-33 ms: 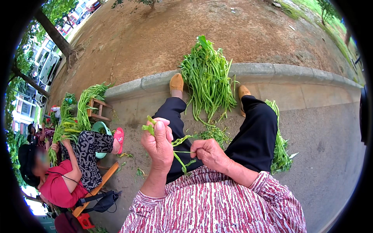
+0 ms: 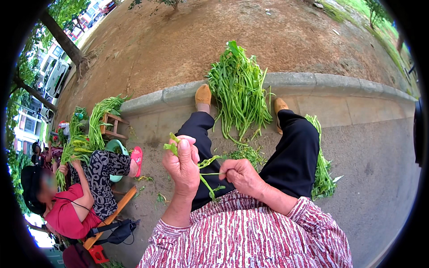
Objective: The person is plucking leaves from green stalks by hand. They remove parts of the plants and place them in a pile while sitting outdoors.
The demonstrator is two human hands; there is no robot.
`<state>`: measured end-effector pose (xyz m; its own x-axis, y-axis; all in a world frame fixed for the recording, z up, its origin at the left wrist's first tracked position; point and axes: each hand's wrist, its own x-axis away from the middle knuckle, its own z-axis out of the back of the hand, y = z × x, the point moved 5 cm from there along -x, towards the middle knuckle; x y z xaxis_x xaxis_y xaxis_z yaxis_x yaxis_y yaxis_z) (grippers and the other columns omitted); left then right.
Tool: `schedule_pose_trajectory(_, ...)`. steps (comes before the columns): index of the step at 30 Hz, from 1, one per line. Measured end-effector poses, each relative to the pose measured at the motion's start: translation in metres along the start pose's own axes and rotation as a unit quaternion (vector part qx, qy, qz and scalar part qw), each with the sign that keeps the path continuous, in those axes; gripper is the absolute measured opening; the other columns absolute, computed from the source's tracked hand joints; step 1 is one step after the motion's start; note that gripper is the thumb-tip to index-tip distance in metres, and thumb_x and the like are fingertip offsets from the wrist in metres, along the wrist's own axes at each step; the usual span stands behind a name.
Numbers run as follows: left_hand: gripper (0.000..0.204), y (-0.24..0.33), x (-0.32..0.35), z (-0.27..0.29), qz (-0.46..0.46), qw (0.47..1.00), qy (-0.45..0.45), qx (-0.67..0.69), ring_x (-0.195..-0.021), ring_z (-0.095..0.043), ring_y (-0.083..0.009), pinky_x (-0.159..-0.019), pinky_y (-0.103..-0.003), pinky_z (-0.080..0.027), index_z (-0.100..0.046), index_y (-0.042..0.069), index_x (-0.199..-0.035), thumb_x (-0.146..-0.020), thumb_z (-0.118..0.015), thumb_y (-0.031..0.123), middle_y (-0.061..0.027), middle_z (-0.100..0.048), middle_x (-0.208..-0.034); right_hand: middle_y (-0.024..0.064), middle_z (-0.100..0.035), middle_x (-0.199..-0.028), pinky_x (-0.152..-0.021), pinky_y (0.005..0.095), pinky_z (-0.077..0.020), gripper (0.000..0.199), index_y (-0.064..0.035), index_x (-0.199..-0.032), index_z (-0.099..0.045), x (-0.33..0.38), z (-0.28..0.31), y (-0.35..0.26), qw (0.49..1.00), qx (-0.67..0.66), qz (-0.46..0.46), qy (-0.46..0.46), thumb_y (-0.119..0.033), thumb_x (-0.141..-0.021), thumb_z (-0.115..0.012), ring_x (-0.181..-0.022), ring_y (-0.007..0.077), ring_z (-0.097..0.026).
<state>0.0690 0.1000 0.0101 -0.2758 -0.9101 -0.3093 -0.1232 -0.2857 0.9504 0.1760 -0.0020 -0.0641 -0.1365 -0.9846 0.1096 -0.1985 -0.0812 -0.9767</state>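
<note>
Little has moved since the earlier frame: only the right hand [image 2: 243, 177] sits marginally higher, and all else matches. Left hand [image 2: 182, 165] is closed around a leafy green stem [image 2: 206, 183], whose upper end shows above the thumb and whose lower part hangs below the fist. Right hand pinches the end of a thin side stalk [image 2: 210, 173] between thumb and forefinger; that stalk spans the gap between the hands. Beyond them, a large bunch of greens [image 2: 237, 89] lies over the kerb [image 2: 290, 81], between two tan shoes [image 2: 203, 95]. Loose trimmings [image 2: 248, 155] lie on the ground nearer the hands. Another green bundle [image 2: 322, 165] rests beside the right leg. At left, a seated co-worker [image 2: 73, 214] appears to grip similar greens [image 2: 76, 149], though distortion there limits certainty.
</note>
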Motion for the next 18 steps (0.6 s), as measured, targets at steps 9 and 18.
schedule_pose_trajectory(9, 0.027, -0.004, -0.003, 0.005, 0.03, 0.999, 0.019, 0.026, -0.046, -0.039, -0.0037, -0.04, -0.019, -0.031, -0.054, 0.006, -0.089, -0.099, -0.048, 0.031, 0.0029, -0.041, -0.057, -0.0029, -0.05, -0.066, -0.051, 0.0184, -0.0318, 0.016, 0.0001, -0.092, -0.065, 0.009, 0.017, 0.017, 0.96, -0.223, -0.169, 0.021, -0.007, -0.088, -0.051, -0.056, 0.0036, -0.041)
schedule_pose_trajectory(18, 0.03, 0.001, -0.002, -0.001, 0.053, 0.998, 0.013, 0.041, -0.042, -0.038, -0.0045, -0.038, -0.019, -0.031, -0.054, 0.005, -0.089, -0.099, -0.048, 0.034, 0.0013, -0.042, -0.055, -0.0015, -0.06, -0.083, -0.071, 0.0247, -0.0455, 0.02, 0.001, -0.102, -0.066, 0.0, -0.013, -0.006, 0.991, -0.076, -0.009, -0.108, -0.014, -0.089, -0.061, -0.076, 0.0088, -0.054)
